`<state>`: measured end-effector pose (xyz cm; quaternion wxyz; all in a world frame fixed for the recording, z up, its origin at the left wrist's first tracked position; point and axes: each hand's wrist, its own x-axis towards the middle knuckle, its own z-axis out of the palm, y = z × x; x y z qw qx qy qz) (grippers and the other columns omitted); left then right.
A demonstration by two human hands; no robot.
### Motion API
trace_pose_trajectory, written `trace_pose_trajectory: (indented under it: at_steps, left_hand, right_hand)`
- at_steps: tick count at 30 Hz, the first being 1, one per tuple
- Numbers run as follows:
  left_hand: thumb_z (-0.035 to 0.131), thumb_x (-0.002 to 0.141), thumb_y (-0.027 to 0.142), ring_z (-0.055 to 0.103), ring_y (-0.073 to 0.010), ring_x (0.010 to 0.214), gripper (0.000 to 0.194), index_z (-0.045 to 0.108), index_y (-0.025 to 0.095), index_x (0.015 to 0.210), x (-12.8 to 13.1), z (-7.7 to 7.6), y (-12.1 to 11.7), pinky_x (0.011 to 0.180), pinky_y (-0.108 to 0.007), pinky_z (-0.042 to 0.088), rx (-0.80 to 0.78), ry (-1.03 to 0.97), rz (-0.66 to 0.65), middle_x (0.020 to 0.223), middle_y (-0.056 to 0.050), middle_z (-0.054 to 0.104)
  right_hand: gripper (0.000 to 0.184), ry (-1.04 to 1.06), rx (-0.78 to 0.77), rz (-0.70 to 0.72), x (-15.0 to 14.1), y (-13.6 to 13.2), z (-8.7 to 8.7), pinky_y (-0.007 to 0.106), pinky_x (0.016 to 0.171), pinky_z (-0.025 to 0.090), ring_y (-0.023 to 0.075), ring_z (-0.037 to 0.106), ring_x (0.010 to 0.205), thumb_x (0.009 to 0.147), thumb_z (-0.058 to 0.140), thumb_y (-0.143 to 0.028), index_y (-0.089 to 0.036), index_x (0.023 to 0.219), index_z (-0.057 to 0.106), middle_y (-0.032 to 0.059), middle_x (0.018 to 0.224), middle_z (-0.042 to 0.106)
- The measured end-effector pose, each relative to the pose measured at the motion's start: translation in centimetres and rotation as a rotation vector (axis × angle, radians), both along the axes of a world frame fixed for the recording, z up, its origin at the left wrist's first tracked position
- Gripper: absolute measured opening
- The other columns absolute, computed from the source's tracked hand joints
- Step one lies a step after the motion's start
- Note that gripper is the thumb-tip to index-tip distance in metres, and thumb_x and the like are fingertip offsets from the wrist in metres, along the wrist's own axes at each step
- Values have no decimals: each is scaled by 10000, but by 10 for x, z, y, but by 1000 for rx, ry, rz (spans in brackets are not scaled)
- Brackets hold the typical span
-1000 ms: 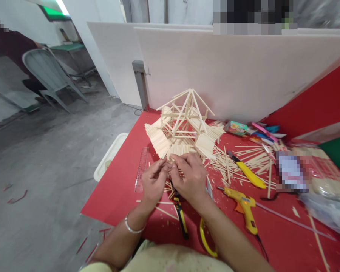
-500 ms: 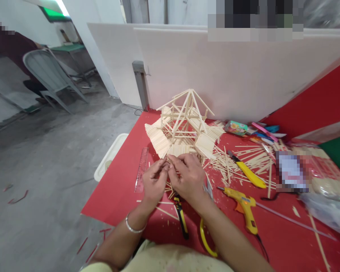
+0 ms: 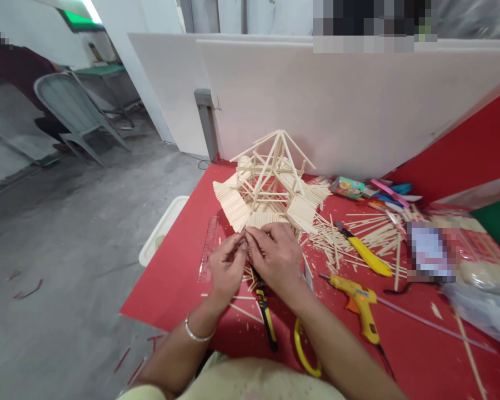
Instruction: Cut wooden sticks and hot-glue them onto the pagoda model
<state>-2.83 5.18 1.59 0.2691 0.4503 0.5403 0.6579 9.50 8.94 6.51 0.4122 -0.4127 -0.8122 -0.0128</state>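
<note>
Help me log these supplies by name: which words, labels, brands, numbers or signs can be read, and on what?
No text is readable.
Clear ruler: markings too small.
Yellow glue gun: label too small.
Green packet: print blurred.
Packaging with red print: blurred.
Light panel beside it: pixelated, unreadable.

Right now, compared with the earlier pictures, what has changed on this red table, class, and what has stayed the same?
The right hand's fingertips have shifted slightly left, towards the left hand. No pick-up or release is visible; whether the fingertips pinch something small is unclear. The pale wooden stick model, clear plastic ruler, yellow glue gun and yellow-handled cutter stayed put.
</note>
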Motion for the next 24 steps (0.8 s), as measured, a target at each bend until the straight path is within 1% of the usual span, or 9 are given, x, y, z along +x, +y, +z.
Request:
trace_pose_trajectory:
  at_steps: [6,13,16,21,24]
  left_hand:
    - [666,842,232,728,-226,958,284,749,172,1107,1,-1,0,889,-354,594,-2,-31,9,1085,-97,758]
    - [667,838,220,734,-214,940,273,751,176,1093,1,-2,0,875,-336,599,6,-44,13,1076,-89,761]
    - [662,838,223,736,-210,924,264,754,177,1082,2,-1,0,864,-334,603,2,-37,15,1058,-86,765]
    - [665,833,223,737,-212,917,259,753,163,1069,2,-1,1,855,-332,604,3,-59,20,1056,-96,765]
    - [658,838,222,737,-206,901,249,754,161,1060,1,-2,1,843,-327,605,7,-32,29,1036,-90,769]
  right_hand:
    - [219,-28,-15,-11,-1,-1,1,335,783,419,189,510,849,916,609,-277,-220,1096,722,58,874,617]
    - [210,-33,-15,-24,-3,0,5,343,785,424,196,512,853,919,602,-277,-213,1082,718,63,879,621]
    - [200,-23,-21,-28,-4,0,4,348,793,427,199,515,852,920,600,-277,-219,1082,702,60,888,625]
    - [181,35,-22,-27,-4,2,0,368,849,440,216,545,911,920,600,-277,-179,1066,640,74,935,648]
    - [164,61,-22,-15,-4,1,-1,368,855,446,216,557,920,915,609,-281,-184,1046,615,71,935,655]
